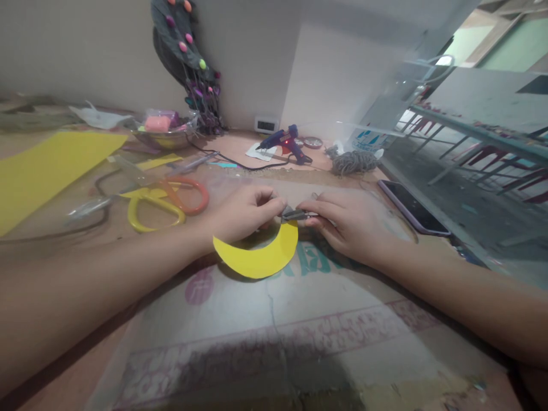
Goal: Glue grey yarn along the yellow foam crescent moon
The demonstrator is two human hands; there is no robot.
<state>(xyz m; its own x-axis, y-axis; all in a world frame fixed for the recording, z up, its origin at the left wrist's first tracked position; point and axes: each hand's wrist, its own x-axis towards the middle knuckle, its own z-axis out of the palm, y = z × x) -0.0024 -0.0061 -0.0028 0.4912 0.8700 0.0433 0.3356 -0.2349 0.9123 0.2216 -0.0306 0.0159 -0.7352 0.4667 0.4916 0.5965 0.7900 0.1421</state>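
A yellow paper crescent point(261, 260) lies between my hands, its curve towards me and one tip up by the fingers. At that tip is a small dark grey strip-like piece point(293, 215); blur hides its exact kind. My left hand point(252, 211) is closed, thumb and forefinger pinched at the left end of the grey piece. From the right, my right hand point(338, 220) pinches the other end between thumb and fingers. Under both hands lies a pale printed sheet point(240, 319).
Left are scissors point(166, 208) with orange and yellow handles and yellow sheet material point(55, 171). Behind stand a bowl point(160, 137), a corded glue gun point(282, 142) and grey yarn point(353, 162). A phone point(413, 206) lies right. A decorated grey crescent point(180, 45) hangs behind.
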